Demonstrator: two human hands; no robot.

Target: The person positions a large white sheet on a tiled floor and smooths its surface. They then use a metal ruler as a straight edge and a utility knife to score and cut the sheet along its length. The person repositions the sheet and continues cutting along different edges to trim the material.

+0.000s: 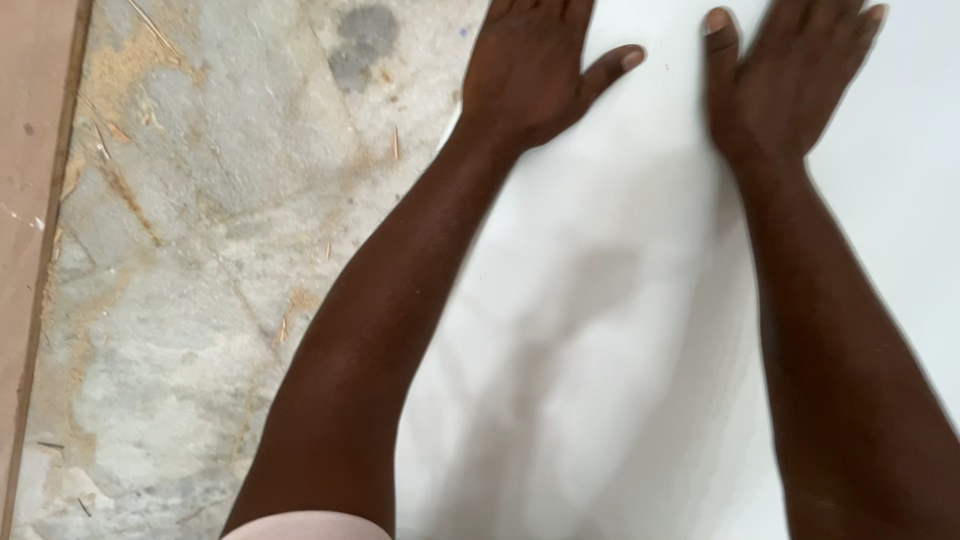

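Both hands lie flat, palm down, on a large smooth white board (640, 330) that fills the right and middle part of the view. The left hand (530, 65) rests near the left edge of this board, with the fingers stretched and the thumb spread out to the right; the fingertips are cut off by the top border of the picture. The right hand (790, 75) rests further to the right on the same surface, also open, with its thumb pointing up and slightly to the left. The two hands are apart, and a strip of bare white surface is between the two thumbs. Neither hand grips anything; they only press or rest on the board. Both forearms are bare and reach down to the lower border. To the left of the board is a rough grey concrete floor (210, 230) with patches of pale sawdust and some thin wood splinters. At the far left edge lies a flat brown wooden panel (25, 200). At the bottom, under the left forearm, a small piece of pale pink cloth (310, 526) is visible.
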